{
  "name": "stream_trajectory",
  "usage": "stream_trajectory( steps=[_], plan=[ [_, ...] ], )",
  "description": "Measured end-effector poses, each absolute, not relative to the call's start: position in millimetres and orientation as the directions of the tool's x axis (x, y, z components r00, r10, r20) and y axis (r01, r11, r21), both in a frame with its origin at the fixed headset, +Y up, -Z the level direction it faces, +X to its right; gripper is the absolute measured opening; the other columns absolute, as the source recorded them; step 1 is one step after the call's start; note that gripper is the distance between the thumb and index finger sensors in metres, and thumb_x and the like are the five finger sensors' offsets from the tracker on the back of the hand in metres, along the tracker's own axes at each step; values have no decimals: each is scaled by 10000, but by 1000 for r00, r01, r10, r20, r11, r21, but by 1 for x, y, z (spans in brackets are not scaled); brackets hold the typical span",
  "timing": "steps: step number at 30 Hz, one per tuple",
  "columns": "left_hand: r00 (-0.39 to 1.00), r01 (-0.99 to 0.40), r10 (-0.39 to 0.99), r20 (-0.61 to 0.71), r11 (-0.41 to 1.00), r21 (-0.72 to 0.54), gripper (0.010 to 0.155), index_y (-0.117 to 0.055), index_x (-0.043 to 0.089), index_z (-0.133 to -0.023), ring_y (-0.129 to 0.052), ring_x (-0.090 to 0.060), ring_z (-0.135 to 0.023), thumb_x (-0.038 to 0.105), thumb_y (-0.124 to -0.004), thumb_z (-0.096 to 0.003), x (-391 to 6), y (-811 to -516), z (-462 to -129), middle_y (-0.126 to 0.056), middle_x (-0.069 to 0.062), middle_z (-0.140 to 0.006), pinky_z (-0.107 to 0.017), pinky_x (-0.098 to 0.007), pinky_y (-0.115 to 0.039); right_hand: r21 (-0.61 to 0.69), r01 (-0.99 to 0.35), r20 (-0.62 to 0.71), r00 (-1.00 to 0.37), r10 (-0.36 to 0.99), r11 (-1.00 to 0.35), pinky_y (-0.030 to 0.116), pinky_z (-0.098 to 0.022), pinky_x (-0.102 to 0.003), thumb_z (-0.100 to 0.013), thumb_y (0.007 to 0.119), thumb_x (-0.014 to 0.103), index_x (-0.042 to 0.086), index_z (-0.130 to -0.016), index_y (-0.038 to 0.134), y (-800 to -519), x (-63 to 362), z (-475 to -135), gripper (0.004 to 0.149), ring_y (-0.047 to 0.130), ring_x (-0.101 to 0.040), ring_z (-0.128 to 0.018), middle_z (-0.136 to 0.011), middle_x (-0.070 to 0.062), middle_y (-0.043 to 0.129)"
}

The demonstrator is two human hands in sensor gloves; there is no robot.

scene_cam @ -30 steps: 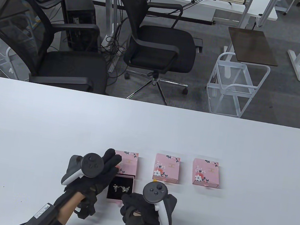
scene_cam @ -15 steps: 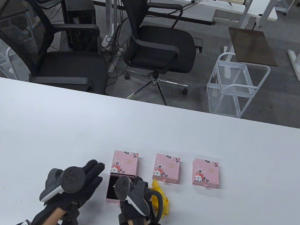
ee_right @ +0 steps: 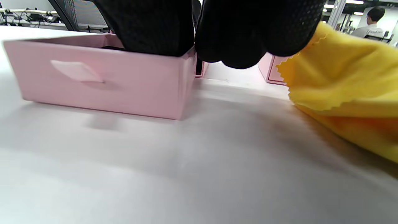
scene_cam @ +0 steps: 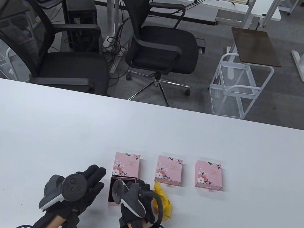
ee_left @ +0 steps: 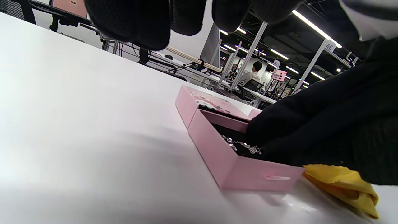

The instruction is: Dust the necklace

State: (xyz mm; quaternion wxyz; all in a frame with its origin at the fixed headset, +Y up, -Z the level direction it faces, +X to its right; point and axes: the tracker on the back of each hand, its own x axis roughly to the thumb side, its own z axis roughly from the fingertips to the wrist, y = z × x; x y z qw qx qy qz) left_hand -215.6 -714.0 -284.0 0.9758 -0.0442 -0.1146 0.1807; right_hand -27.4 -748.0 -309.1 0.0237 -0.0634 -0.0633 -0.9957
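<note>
Three pink flowered cardboard boxes stand in a row on the white table (scene_cam: 221,140): a left box (scene_cam: 126,164), a middle box (scene_cam: 169,170) and a right box (scene_cam: 208,175). The left box's pink drawer (ee_left: 236,165) is pulled out, and the silver necklace (ee_left: 242,145) lies on its black lining. The right hand (scene_cam: 140,200) reaches into the drawer, fingers on the necklace, hiding most of it; whether it pinches the chain I cannot tell. A crumpled yellow cloth (scene_cam: 163,201) lies just right of that hand. The left hand (scene_cam: 85,188) hovers beside the drawer, fingers relaxed. Since half a second ago both hands have barely shifted. Black office chairs (scene_cam: 162,42) stand beyond the table.
</note>
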Motion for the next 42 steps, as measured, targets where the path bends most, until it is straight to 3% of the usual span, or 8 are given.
stream_trajectory(
  steps=[6,11,21,30,37,42],
  plan=[
    [909,-342,362,207,931,-128,574,-489,311,-1172,-658,-390,-981,504,-576,-639,-217,-713,-284,-494,-65,-1253,-695,-540,-652,55,140,132,-983,-131,-989,677,-617,-593,-592,875,243,106,-991,778,-749,-34,-306,433,752,-511,-816,-1033,-282,670],
    [910,-336,354,215,935,-114,580,-490,307,-1173,-661,-388,-979,509,-580,-637,-216,-710,-280,-490,-71,-1254,-693,-539,-654,17,134,129,-983,-131,-991,672,-621,-599,-584,880,265,127,-929,820,-750,-32,-307,377,752,-510,-817,-1031,-279,674],
    [921,-309,326,214,945,-111,585,-485,301,-1173,-667,-385,-974,511,-582,-636,-214,-714,-279,-485,-69,-1254,-692,-534,-658,10,125,163,-979,-121,-992,609,-656,-623,-624,817,279,106,-973,772,-749,-28,-305,392,639,-565,-883,-1097,-309,562],
    [906,-356,362,219,932,-70,591,-483,296,-1172,-668,-376,-972,512,-589,-632,-219,-710,-279,-503,-74,-1247,-692,-530,-661,-104,-109,178,-980,89,-989,664,-629,-589,-643,726,243,54,-1006,668,-723,-21,-298,413,719,-523,-845,-1060,-295,629],
    [858,-476,438,268,874,97,582,-543,276,-1152,-719,-343,-948,503,-616,-621,-225,-701,-275,-606,-97,-1204,-674,-510,-695,-82,-367,221,-913,342,-927,688,-613,-576,-653,684,229,43,-1023,618,-690,-17,-291,420,756,-510,-819,-1038,-301,665],
    [834,-520,473,283,845,120,585,-572,266,-1141,-725,-338,-952,505,-664,-615,-226,-700,-274,-649,-81,-1184,-676,-509,-698,-66,-454,257,-868,424,-889,694,-610,-572,-657,678,230,47,-1029,608,-659,-14,-295,420,768,-501,-810,-1032,-296,677]
  ],
)
